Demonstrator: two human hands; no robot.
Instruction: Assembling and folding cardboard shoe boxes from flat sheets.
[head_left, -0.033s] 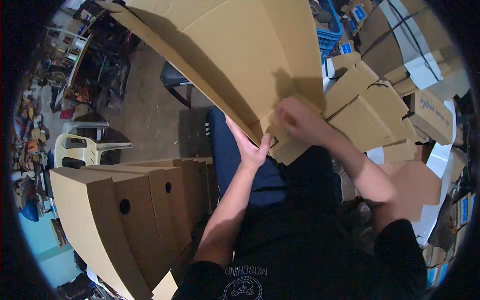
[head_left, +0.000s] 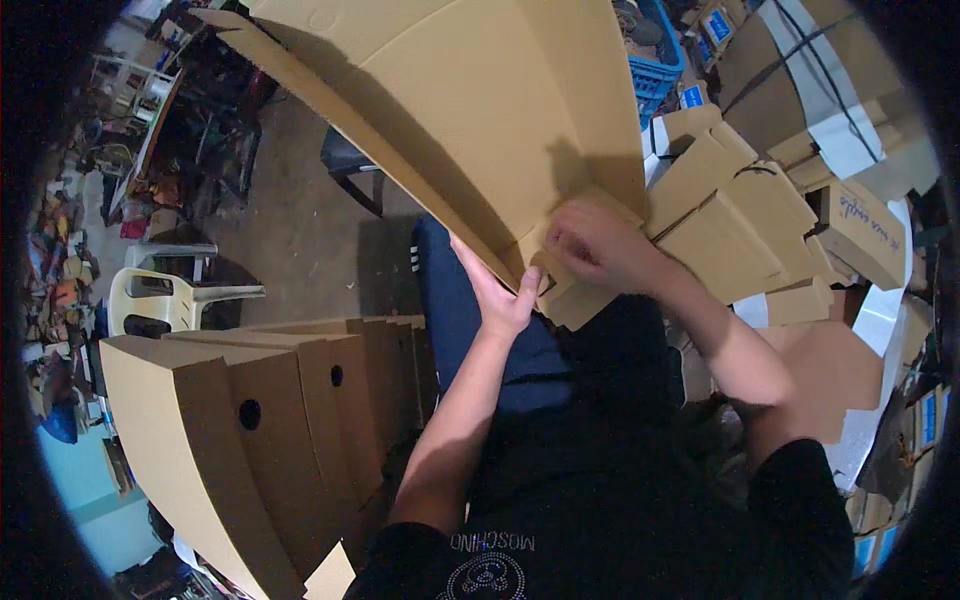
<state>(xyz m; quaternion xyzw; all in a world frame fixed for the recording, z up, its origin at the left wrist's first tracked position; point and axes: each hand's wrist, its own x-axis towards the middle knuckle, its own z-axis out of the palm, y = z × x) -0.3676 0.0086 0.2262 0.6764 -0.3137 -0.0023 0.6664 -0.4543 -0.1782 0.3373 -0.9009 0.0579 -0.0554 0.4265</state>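
A large tan cardboard box point(head_left: 470, 120), partly folded up, tilts over my lap with its inside facing me. My left hand point(head_left: 500, 300) grips its near lower corner, thumb over the edge and the fingers along the outer wall. Just right of that thumb, my right hand point(head_left: 600, 245) is closed, fingers curled, above the short end flap point(head_left: 580, 300). Whatever it pinches, if anything, is hidden by the fingers. A small dark slot shows in the cardboard beside my left thumb.
Several cardboard boxes point(head_left: 200, 430) stand in a row at the left, some with round dark holes. A cream plastic chair point(head_left: 150, 300) and a dark stool point(head_left: 350, 165) are beyond. Flattened cartons point(head_left: 730, 240) pile up at the right, below a blue crate point(head_left: 655, 75).
The box has shifted slightly to the left. My right hand has moved a little left, closer to my left thumb; my left hand keeps its grip.
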